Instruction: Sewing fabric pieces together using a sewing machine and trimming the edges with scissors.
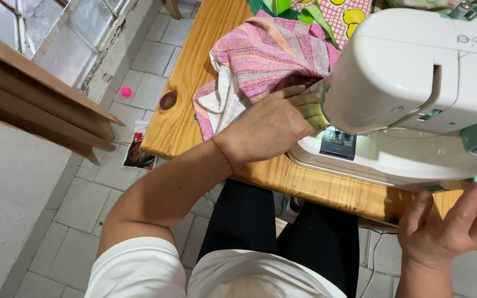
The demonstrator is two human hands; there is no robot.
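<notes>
Left hand [269,129] lies flat, pressing pink fabric [266,55] beside the white sewing machine [415,83]; right hand [451,226] curls half-open, empty.

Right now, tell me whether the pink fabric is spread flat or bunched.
Bunched. The pink striped fabric lies in folds and gathers on the wooden table behind the sewing machine, with the left hand pressing its edge.

Sewing machine [415,83] blocks table's [189,110] right half, its head overhanging needle gap (tight). Pink patchwork fabric [266,60] heaped mid-table toward far edge. Bare wood along left edge and near-left corner.
</notes>
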